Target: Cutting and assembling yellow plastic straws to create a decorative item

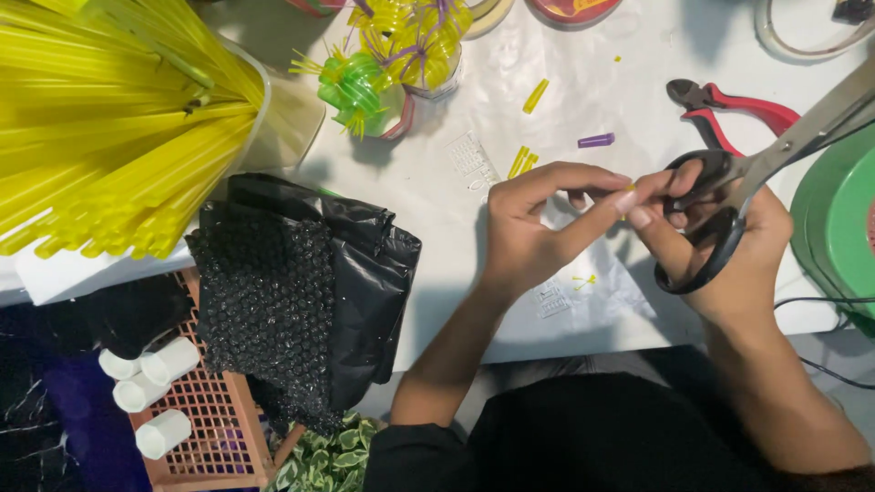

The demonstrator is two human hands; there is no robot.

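Left hand grip pinched on a tiny yellow straw piece, right hand grip closed through black-handled scissors, both above the white desk, yellow straws at left.

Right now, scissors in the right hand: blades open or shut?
Shut, it seems: the scissors in the right hand show one closed metal strip running up-right, with no gap visible; the tips are out of frame.

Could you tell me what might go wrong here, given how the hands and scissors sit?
1. The right hand carries the black-handled scissors while both hands pinch a tiny yellow piece; it could slip.
2. The left hand fingertips sit near the scissors, risking a nick.
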